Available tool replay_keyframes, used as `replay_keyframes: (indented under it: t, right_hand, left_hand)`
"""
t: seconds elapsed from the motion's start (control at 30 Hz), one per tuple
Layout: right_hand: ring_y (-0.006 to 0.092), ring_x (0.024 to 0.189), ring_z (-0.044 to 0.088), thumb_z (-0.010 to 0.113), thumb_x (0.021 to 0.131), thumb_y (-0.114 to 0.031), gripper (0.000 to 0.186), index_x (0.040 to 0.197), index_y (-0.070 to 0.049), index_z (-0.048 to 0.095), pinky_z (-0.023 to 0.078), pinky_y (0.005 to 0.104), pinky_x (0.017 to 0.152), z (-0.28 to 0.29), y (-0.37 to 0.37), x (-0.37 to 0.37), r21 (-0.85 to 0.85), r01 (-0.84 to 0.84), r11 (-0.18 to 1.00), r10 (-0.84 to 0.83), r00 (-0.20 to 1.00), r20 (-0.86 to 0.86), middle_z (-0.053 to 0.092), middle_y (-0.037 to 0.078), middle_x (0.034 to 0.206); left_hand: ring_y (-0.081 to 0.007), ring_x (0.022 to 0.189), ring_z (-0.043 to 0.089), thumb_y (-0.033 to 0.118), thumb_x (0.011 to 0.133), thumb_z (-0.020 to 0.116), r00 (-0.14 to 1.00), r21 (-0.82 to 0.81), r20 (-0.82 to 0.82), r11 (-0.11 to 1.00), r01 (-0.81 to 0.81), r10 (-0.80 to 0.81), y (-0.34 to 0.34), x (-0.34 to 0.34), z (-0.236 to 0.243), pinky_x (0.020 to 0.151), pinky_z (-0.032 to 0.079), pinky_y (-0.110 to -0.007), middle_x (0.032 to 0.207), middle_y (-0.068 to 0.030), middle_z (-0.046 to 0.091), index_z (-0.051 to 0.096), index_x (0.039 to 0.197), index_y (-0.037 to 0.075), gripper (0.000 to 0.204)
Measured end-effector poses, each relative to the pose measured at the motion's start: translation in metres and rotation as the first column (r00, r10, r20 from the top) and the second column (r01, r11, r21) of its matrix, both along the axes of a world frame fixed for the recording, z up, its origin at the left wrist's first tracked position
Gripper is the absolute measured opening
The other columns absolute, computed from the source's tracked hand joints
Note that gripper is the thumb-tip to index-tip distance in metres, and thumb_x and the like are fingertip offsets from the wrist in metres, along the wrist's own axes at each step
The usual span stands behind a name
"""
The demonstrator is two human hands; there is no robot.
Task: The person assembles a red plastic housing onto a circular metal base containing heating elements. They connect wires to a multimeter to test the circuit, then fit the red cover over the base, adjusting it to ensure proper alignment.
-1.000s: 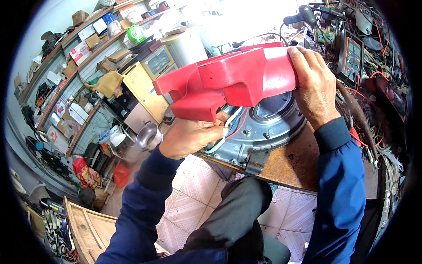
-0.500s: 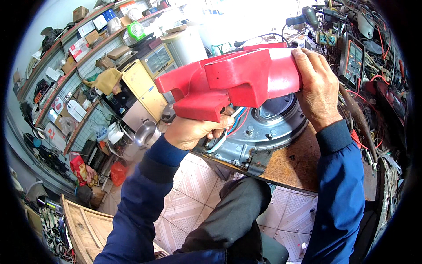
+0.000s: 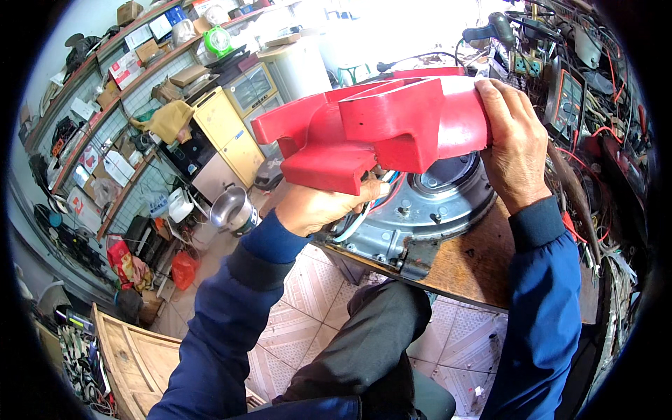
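Observation:
A red moulded housing cover (image 3: 399, 126) is held tilted above a round grey metal machine base (image 3: 381, 234) at the bench's edge. My right hand (image 3: 516, 136) grips the cover's right end, thumb hidden behind it. Under its near left corner, my left hand (image 3: 329, 204) is closed, thumb and fingers at the cover's lower lip beside blue, red and white wires (image 3: 364, 220). These wires run from beneath the cover down to the base. What the left fingertips press on is partly hidden. A dark circular part (image 3: 446, 175) shows in the base's middle.
The wooden bench (image 3: 465, 266) carries tangled cables, a multimeter (image 3: 565, 103) and a dark hot-air gun (image 3: 490, 29) on the right. Loaded shelves (image 3: 105, 98) line the left wall. A metal pot (image 3: 231, 208) and a red bag (image 3: 185, 269) are on the tiled floor; a wooden frame (image 3: 133, 357) stands lower left.
The red cover and both hands have shifted slightly right in the picture, as has the background. Both hands keep their places on the cover.

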State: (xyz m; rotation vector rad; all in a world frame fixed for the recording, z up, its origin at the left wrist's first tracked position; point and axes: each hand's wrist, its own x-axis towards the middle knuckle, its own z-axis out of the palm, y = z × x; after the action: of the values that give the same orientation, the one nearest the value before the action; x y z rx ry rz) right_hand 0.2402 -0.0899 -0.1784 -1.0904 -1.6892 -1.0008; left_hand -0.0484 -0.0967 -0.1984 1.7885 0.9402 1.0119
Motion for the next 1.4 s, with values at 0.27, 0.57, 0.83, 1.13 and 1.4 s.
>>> replay_keyframes:
  t: [0.27,0.57,0.83,1.13,1.4]
  right_hand:
    - [0.0359,0.111,0.066,0.067,0.083,-0.002,0.044,0.126,-0.003,0.064,0.056,0.0428,0.092,0.000,-0.004,-0.002,-0.065,-0.006,0.998,0.005,1.000,-0.025,0.068,0.016,0.122]
    - [0.0351,0.105,0.066,0.071,0.076,-0.005,0.049,0.125,-0.003,0.062,0.057,0.0433,0.087,0.000,-0.001,-0.004,-0.014,-0.011,1.000,0.011,1.000,0.012,0.067,0.015,0.119]
    - [0.0351,0.106,0.066,0.070,0.079,-0.005,0.047,0.125,-0.003,0.063,0.056,0.0429,0.088,0.000,-0.002,-0.002,-0.025,0.010,1.000,-0.010,1.000,0.018,0.068,0.016,0.119]
    - [0.0349,0.107,0.066,0.071,0.080,-0.005,0.045,0.124,-0.003,0.063,0.056,0.0421,0.089,-0.003,0.001,-0.002,-0.024,-0.004,1.000,0.004,1.000,0.015,0.068,0.015,0.120]
    - [0.0341,0.101,0.066,0.069,0.079,-0.007,0.041,0.120,-0.005,0.063,0.057,0.0423,0.084,-0.002,0.002,0.000,0.041,-0.019,0.999,0.018,0.999,0.026,0.068,0.014,0.114]
  left_hand:
    - [-0.0124,0.082,0.066,0.025,0.090,0.082,0.998,0.128,-0.070,0.992,0.011,-0.002,0.003,0.002,-0.004,0.072,0.056,-0.030,0.094,-0.0044,0.072,0.070,0.110,0.002,0.033]
    - [-0.0101,0.086,0.065,0.017,0.087,0.085,0.983,-0.145,0.182,0.989,0.023,0.004,-0.001,0.004,-0.002,0.071,0.055,-0.028,0.103,-0.0007,0.071,0.072,0.112,0.004,0.031]
    - [-0.0038,0.071,0.051,0.019,0.087,0.084,0.996,-0.112,0.085,0.993,-0.022,0.032,-0.004,0.006,0.002,0.059,0.039,-0.022,0.090,0.0058,0.065,0.070,0.112,0.011,0.030]
    - [-0.0041,0.061,0.049,0.019,0.091,0.081,0.994,-0.156,0.114,0.988,0.021,-0.003,-0.003,0.003,0.004,0.051,0.036,-0.022,0.080,0.0017,0.064,0.071,0.099,0.007,0.018]
    - [-0.0034,0.061,0.048,0.016,0.091,0.079,0.988,-0.146,0.141,0.985,0.088,-0.067,-0.003,0.007,0.008,0.050,0.035,-0.019,0.083,0.0004,0.065,0.068,0.104,0.006,0.020]
